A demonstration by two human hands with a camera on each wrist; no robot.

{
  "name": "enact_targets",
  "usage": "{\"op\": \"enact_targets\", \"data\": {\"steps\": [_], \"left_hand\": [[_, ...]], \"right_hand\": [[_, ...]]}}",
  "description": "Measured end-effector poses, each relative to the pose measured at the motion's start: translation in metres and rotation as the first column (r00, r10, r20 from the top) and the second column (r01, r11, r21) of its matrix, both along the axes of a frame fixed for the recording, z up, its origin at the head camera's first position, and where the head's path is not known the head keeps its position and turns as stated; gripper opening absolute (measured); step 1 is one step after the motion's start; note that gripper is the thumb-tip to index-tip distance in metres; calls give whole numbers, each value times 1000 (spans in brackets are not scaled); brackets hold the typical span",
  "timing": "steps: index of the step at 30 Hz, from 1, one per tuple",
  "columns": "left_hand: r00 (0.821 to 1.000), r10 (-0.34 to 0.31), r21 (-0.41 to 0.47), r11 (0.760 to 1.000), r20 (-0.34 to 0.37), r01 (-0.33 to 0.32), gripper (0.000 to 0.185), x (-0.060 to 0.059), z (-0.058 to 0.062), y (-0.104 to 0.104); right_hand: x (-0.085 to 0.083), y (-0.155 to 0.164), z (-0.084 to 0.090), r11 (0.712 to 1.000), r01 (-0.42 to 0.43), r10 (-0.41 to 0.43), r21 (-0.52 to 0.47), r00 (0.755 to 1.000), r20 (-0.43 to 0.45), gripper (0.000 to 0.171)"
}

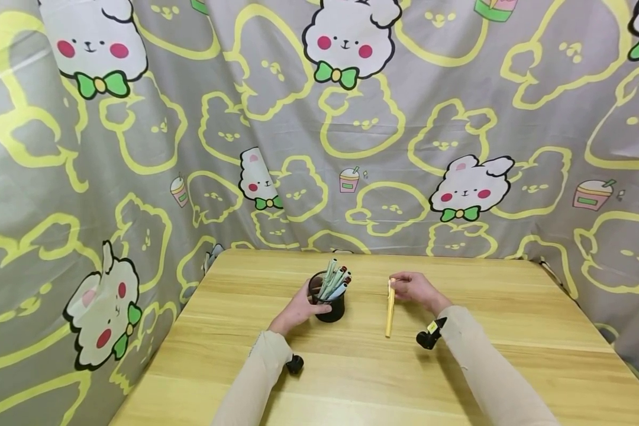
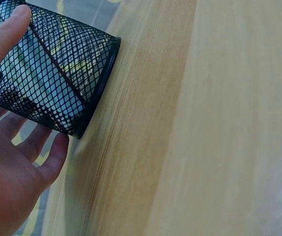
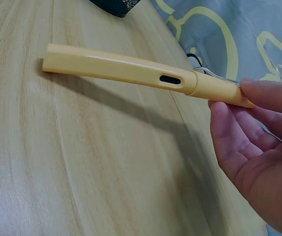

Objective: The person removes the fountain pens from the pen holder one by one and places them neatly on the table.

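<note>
My left hand (image 1: pixel 300 309) holds a black mesh pen holder (image 1: pixel 331 312), thumb on one side and fingers around the other. Several pens (image 1: pixel 329 285), mostly pale green with a light blue one among them, lean inside it. In the left wrist view the holder's mesh wall (image 2: pixel 57 64) and base rim show close up. A yellow pen (image 3: pixel 116 64) with a wire clip and a dark oval window is pinched at its clip end by my right hand (image 1: pixel 418 290). Its far end slants down to the tabletop or just above it; I cannot tell which.
The wooden table (image 1: pixel 341 378) has its back edge against a grey curtain (image 1: pixel 303 130) printed with cartoon animals. More curtain hangs along the left and right sides. Small black cameras (image 1: pixel 430 336) are strapped at both wrists.
</note>
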State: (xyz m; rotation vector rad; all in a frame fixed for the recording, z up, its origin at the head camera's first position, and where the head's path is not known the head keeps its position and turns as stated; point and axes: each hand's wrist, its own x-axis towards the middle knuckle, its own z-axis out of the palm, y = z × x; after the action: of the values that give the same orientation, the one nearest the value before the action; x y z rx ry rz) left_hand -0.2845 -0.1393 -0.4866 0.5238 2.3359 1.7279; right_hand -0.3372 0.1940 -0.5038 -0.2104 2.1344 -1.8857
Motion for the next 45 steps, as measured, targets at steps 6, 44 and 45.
{"op": "enact_targets", "data": {"steps": [6,44,45], "left_hand": [[1000,-1,6,1000,6,1,74,-1,0,-1],[1000,-16,-6,1000,-1,16,74,-2,-1,-2],[1000,-17,-8,1000,-2,17,74,-2,0,-2]], "right_hand": [[1,-1,-3,1000,-5,5,15,1000,-31,50],[-1,-13,-19,948,52,-4,313,988,-153,37],[-1,-13,-19,946,52,0,320,987,-158,37]]}}
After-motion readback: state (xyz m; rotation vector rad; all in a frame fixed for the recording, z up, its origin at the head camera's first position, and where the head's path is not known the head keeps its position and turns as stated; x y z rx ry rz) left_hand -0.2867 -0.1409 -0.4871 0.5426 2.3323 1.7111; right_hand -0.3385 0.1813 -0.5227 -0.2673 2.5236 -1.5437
